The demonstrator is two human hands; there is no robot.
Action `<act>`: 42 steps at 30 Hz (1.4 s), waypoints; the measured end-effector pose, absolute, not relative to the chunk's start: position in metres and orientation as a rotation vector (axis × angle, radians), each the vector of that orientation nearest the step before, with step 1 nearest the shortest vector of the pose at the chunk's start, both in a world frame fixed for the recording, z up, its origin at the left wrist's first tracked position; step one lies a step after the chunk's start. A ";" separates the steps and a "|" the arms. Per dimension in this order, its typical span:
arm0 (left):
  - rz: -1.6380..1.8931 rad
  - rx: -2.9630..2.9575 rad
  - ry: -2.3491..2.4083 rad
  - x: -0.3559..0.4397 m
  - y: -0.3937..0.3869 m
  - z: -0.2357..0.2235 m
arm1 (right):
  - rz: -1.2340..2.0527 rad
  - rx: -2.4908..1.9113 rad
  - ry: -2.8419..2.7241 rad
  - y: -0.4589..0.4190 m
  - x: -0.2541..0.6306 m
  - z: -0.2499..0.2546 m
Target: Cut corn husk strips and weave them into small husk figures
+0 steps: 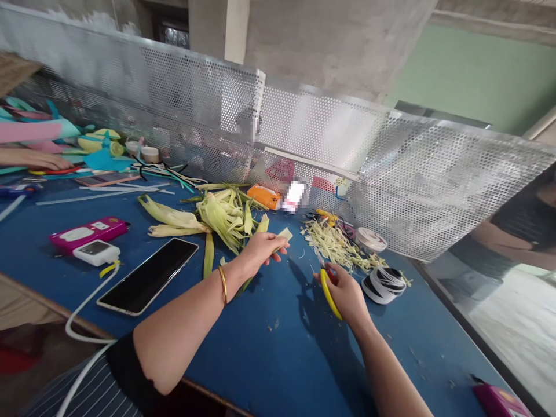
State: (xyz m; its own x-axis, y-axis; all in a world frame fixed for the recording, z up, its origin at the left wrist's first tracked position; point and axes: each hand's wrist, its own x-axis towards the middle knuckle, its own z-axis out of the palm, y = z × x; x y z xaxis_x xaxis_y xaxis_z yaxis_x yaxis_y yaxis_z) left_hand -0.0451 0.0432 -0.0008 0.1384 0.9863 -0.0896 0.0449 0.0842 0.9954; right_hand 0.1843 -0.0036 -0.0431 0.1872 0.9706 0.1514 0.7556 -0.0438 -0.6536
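Pinched in the fingers of my left hand [263,249] is a pale strip of corn husk [285,234], held above the blue table. My right hand [345,292] grips yellow-handled scissors [330,295], whose blades point away from me toward a heap of shredded husk [332,240]. Behind my left hand lies a pile of whole corn husks [223,217], green and cream. The two hands are apart, and the scissors do not touch the strip.
A black-screened phone [150,275], a purple power bank [93,231] and a white cable [72,324] lie left. Rolls of white tape [370,238] and black-and-white ribbon [382,285] stand right. A perforated metal screen [313,127] runs behind. Another person's hand [35,158] is far left.
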 end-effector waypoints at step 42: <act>0.629 1.985 1.131 -0.030 0.024 -0.009 | 0.498 -1.288 -1.951 -0.015 0.155 -0.018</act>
